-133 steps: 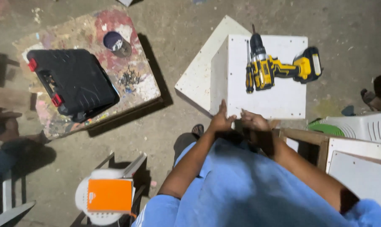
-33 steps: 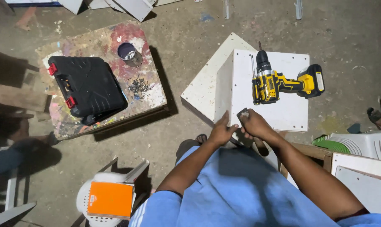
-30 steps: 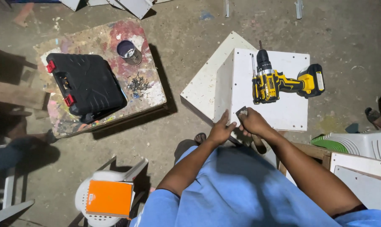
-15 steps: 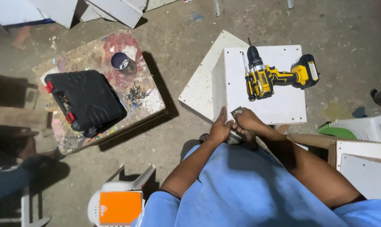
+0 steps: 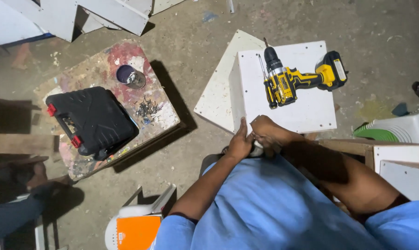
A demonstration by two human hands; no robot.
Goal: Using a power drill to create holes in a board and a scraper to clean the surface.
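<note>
Head view: left hand [image 5: 241, 141] lies flat, fingers stretched, against the near edge of the white panel [image 5: 290, 104], while the right hand [image 5: 265, 132] is curled just beside it, pinching something small I can't make out. Yellow cordless drill [image 5: 295, 81] lies on the panel just beyond both hands, untouched; black tool case [image 5: 91, 121] and a loose pile of screws [image 5: 148, 107] sit on the paint-stained board [image 5: 98, 74] well off to the left. To do it well, I'd say brace the panel hard with the left and seat the small piece square at the edge.
</note>
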